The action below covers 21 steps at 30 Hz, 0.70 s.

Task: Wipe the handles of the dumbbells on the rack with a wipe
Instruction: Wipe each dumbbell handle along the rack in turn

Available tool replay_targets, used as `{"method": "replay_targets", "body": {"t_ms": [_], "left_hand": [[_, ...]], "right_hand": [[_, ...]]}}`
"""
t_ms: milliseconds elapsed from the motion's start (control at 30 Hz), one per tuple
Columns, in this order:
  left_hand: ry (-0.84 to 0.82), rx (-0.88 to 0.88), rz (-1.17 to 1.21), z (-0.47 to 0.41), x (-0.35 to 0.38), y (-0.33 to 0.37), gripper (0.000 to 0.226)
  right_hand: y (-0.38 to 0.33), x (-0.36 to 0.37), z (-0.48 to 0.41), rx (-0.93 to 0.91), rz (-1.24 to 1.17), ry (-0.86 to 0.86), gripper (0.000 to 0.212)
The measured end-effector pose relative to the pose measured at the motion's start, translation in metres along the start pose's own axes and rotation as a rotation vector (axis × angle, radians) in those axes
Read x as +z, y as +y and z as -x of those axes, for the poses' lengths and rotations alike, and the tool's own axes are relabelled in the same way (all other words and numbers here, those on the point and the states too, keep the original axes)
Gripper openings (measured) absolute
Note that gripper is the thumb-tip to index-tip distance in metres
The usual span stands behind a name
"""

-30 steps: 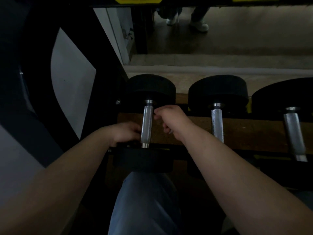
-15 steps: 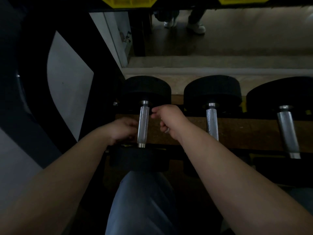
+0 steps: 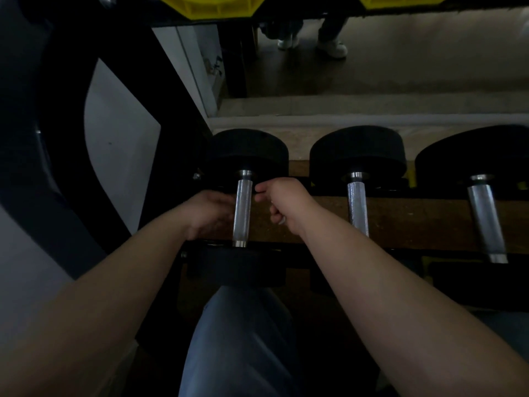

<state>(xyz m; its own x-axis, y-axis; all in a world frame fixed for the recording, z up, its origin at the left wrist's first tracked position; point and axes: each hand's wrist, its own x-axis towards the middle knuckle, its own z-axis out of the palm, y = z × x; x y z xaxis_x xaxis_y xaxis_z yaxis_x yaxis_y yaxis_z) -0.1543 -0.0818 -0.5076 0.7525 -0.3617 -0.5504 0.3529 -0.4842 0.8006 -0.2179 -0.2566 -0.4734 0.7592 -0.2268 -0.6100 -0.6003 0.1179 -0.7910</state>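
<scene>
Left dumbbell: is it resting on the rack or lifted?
Resting. The dumbbell lies with both heads down on the rack.

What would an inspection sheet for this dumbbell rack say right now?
Surface: brown rack shelf, dimly lit.
Job's things: left handle, middle handle, right handle, all bare steel; white scrap, perhaps the wipe.
Clutter: nothing seen.
Grips: left hand beside the left handle; right hand curled at its other side, with the white scrap peeking out underneath.
Cables: nothing seen.
Surroundings: yellow blocks above; someone's shoes beyond; wearer's knee below.
</scene>
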Motion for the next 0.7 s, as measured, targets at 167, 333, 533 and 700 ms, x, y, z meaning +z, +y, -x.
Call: {"method": "replay_targets", "body": {"t_ms": [167, 333, 533, 700], "left_hand": [[0.248, 0.172, -0.176, 0.003, 0.007, 0.024, 0.012], [-0.055, 0.028, -0.586, 0.04, -0.008, -0.002, 0.01], [0.381, 0.08, -0.221, 0.015, 0.024, 0.027, 0.013], [0.352, 0.145, -0.544, 0.025, 0.019, 0.026, 0.016]], "right_hand": [[0.0, -0.001, 0.002, -0.003, 0.007, 0.048, 0.024], [0.003, 0.002, 0.006, -0.007, 0.062, 0.001, 0.023], [0.001, 0.001, 0.009, 0.003, 0.049, 0.028, 0.024], [0.004, -0.002, 0.01, -0.024, 0.039, 0.018, 0.024]]}}
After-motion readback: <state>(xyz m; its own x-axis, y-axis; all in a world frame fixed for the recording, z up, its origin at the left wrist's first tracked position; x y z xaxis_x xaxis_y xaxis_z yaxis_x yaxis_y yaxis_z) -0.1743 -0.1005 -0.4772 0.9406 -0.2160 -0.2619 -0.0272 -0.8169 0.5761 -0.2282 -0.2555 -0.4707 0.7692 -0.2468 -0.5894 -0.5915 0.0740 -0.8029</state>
